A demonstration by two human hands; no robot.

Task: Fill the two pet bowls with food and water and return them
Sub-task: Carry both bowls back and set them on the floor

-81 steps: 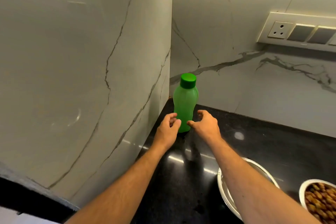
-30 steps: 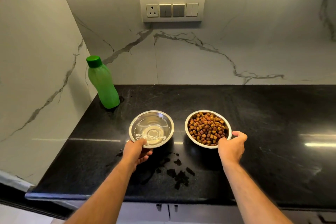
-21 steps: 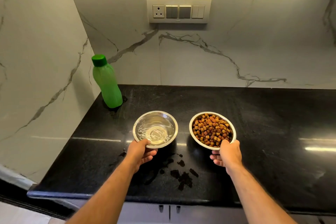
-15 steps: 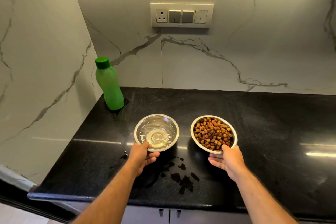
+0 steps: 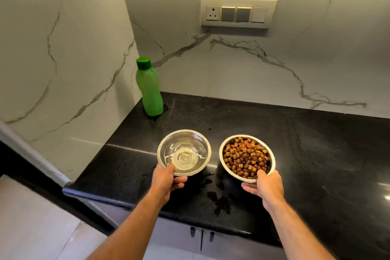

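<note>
Two steel pet bowls are held above the black countertop point(image 5: 316, 154). The water bowl point(image 5: 184, 152) holds clear water, and my left hand point(image 5: 167, 181) grips its near rim, thumb on top. The food bowl point(image 5: 247, 158) is full of brown kibble; my right hand point(image 5: 266, 186) grips its near rim with fingers underneath. A green bottle point(image 5: 149, 90) with its cap on stands upright in the back left corner, apart from both hands.
Dark wet patches point(image 5: 219, 200) lie on the counter near its front edge. Marble walls close off the left and back. A switch panel point(image 5: 237, 13) sits on the back wall. Cabinet doors with handles point(image 5: 201, 233) are below the counter.
Both hands left the green bottle and took hold of the two bowls. Over the last second the bowls have risen off the counter and come toward me.
</note>
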